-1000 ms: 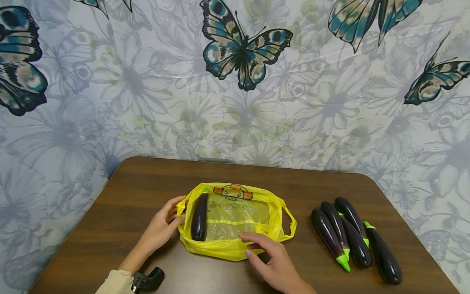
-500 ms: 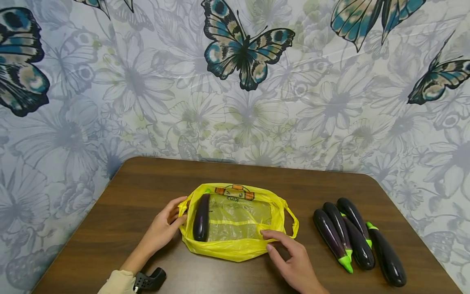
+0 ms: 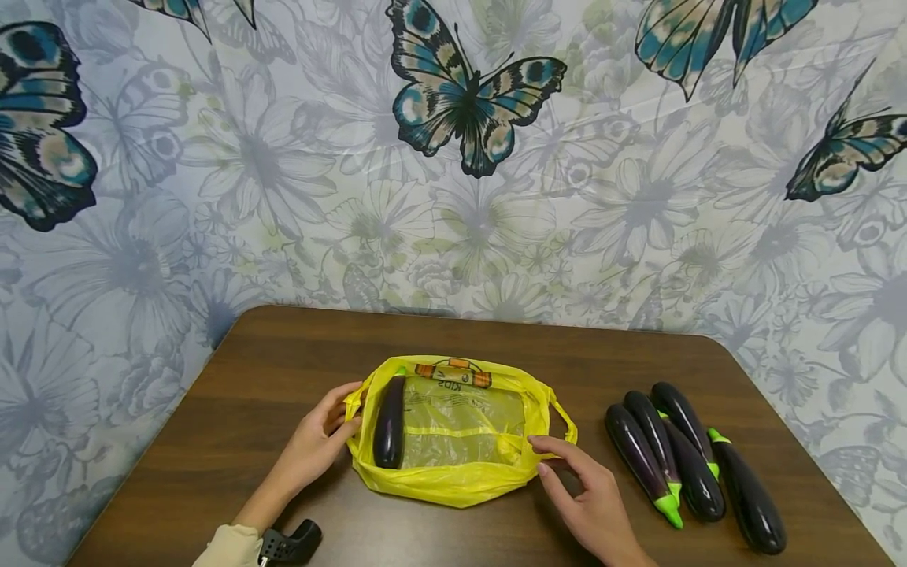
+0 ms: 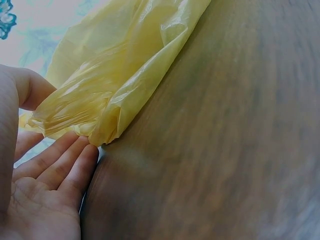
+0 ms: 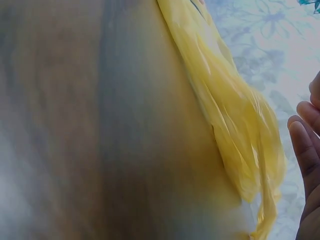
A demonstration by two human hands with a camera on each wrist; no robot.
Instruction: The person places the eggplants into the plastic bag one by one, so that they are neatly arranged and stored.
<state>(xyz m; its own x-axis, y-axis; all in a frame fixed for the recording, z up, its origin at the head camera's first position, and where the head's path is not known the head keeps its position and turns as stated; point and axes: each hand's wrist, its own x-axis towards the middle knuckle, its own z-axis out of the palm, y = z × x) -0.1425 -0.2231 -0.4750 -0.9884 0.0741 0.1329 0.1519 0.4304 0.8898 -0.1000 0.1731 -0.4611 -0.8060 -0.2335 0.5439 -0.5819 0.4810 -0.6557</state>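
Observation:
A yellow plastic bag (image 3: 453,488) lies on the table with its mouth spread open. Inside, along its left wall, is one dark purple eggplant (image 3: 389,425). My left hand (image 3: 319,437) holds the bag's left end, with the gathered plastic (image 4: 75,112) between thumb and fingers in the left wrist view. By the bag's front right corner is my right hand (image 3: 584,496), its fingers loosely bent and nothing in them. The right wrist view has these fingers (image 5: 302,142) apart from the bag's handle end (image 5: 265,200).
Several eggplants with green stems (image 3: 666,457) lie in a loose group to the right of the bag. The brown wooden table (image 3: 319,335) backs onto a wall with butterfly-patterned covering (image 3: 482,236). A black wrist device (image 3: 290,543) is by the left sleeve.
My right hand has drawn back to the right along the bag's front edge, away from its mouth. The left hand, the bag and the eggplants stay much as they were.

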